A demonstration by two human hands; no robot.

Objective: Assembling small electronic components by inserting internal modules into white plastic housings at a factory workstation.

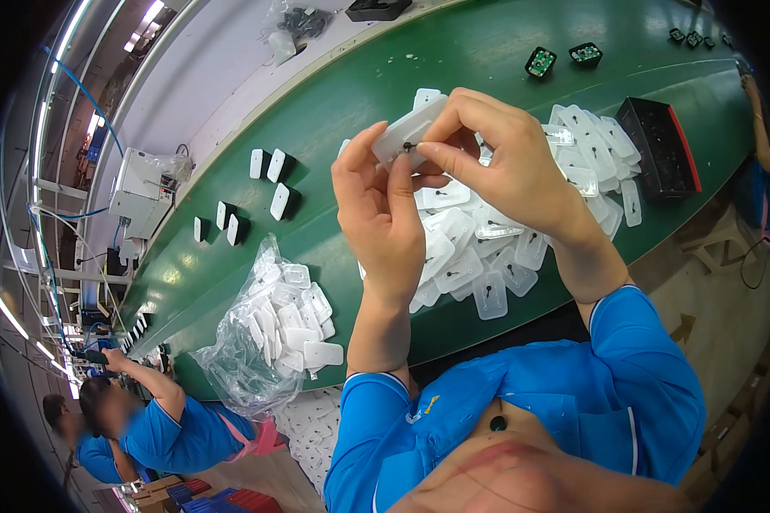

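Above the green work surface, my left hand [381, 192] grips a white rectangular plastic cover [396, 137] with rounded corners, its thumb and fingers on the edges. My right hand [496, 154] pinches a small black part [409, 147] between thumb and forefinger, against the cover's face. Whether that part is seated in the cover, I cannot tell. Under and beyond my hands lies a wide heap of similar white covers [490, 295], many with a small black piece on them. To the left, a clear plastic bag [244, 342] lies open, with plain white covers [299, 318] spilling out.
At the heap's right stands a black box [659, 145] with a red edge. Several black housings with white covers [282, 201] stand far left; two with green circuit boards [541, 62] sit at the back. Co-workers [171, 419] are at the left; another person's arm [757, 120] shows far right.
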